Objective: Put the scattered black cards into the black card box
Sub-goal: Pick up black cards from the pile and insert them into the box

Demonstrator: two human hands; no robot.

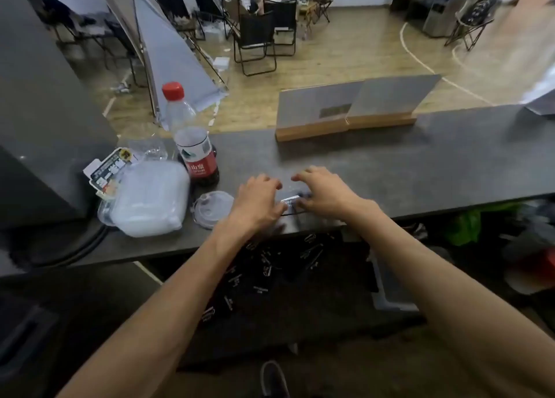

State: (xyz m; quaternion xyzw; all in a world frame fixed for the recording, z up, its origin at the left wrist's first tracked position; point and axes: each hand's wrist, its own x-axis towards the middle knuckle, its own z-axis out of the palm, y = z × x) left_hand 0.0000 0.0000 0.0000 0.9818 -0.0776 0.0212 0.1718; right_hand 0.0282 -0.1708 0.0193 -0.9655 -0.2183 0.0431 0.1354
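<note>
While both forearms reach forward over the counter (390, 163), the left hand (258, 199) and right hand (322, 195) (fingers curled, palms down) pinch the black box (290, 202) lying between them near the edge.

Red-capped bottle (192, 139) with red label, dark grey counter (390, 169), seemingly black card (292, 201) with white print

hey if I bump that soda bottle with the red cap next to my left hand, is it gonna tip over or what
Probably tippy. The bottle is tall and narrow and stands upright on the counter. The dark drink seems to fill only the bottom part, so it is likely light, though that low weight may steady it somewhat. Once down, its round body would likely roll.
</note>
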